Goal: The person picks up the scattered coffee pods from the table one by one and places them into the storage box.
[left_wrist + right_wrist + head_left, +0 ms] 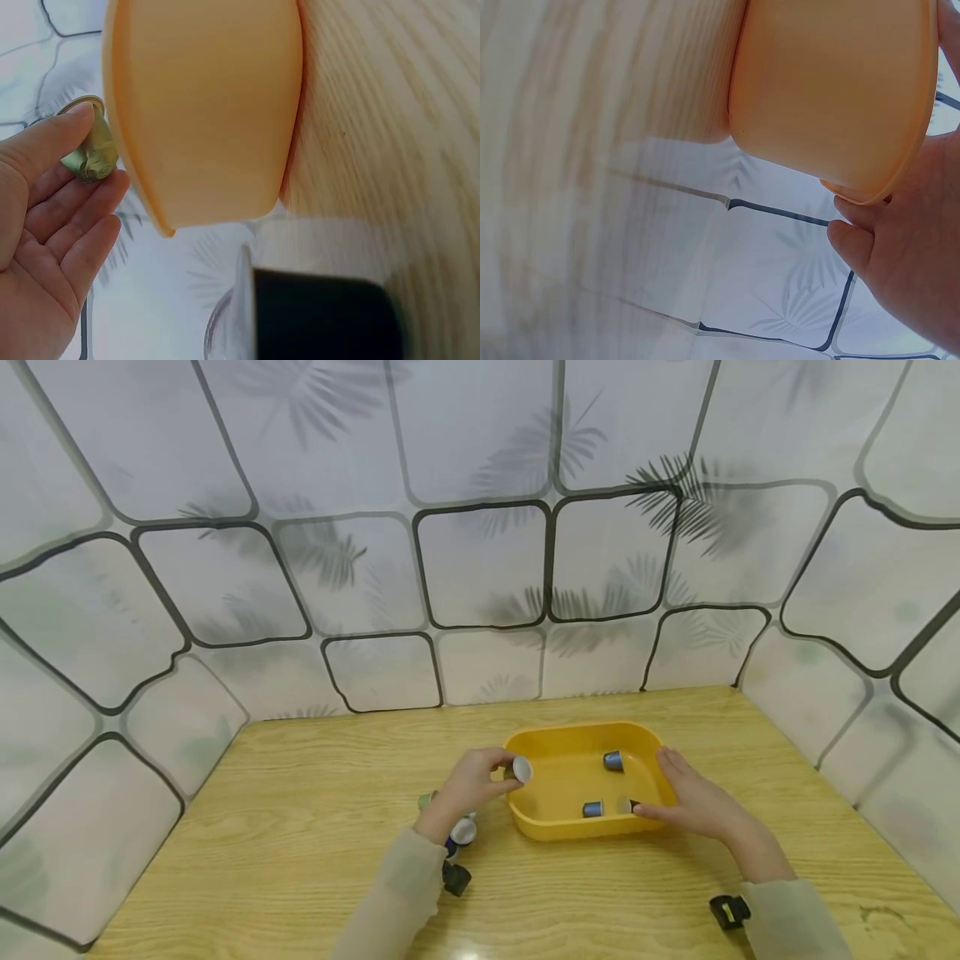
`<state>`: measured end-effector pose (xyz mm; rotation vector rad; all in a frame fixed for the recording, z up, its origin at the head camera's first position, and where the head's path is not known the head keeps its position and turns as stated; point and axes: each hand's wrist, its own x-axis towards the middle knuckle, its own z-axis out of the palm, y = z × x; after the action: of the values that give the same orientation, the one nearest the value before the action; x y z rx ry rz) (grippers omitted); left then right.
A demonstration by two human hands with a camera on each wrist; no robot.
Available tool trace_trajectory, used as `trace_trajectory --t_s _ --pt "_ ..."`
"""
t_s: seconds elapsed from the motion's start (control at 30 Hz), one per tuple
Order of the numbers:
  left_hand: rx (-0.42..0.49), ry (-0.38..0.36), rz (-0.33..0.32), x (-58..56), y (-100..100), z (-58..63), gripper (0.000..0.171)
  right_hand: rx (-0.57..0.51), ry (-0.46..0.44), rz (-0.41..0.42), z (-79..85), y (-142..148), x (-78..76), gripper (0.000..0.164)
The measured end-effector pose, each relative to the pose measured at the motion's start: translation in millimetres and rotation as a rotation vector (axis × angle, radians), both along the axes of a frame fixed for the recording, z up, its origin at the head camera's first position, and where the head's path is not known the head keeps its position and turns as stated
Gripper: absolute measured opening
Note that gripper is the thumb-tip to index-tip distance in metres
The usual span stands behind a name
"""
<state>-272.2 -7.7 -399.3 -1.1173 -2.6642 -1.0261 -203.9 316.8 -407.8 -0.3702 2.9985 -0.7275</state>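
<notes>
My left hand [468,783] pinches a green-gold coffee capsule [96,150] between thumb and fingertips, at the left rim of a yellow plastic tray [577,829]. The capsule's pale lid faces the tray in the head view. My right hand [701,802] grips the tray's right rim, its thumb over the inner side and fingers along the outside. Inside the tray lie a blue capsule [612,762] toward the back, another blue capsule [592,809] near the front, and a pale-lidded capsule [625,806] partly hidden by the right thumb.
Several capsules lie beside the left wrist, among them a white-lidded capsule [464,832] and a light green capsule [426,799]. A dark capsule [326,315] looms close in the left wrist view. The wooden table [300,827] meets patterned cloth walls [487,568].
</notes>
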Motion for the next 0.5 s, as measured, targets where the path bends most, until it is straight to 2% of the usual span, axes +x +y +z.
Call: trace_trajectory --t_s 0.17,0.5 --pt "-0.053 0.016 -0.015 1.1 8.2 -0.4 0.028 0.001 -0.001 -0.005 -1.1 0.3 0.3 0.104" --pt "-0.111 0.13 -0.089 -4.0 25.1 -5.7 0.024 0.001 0.003 -0.007 0.3 -0.6 1.0 0.103"
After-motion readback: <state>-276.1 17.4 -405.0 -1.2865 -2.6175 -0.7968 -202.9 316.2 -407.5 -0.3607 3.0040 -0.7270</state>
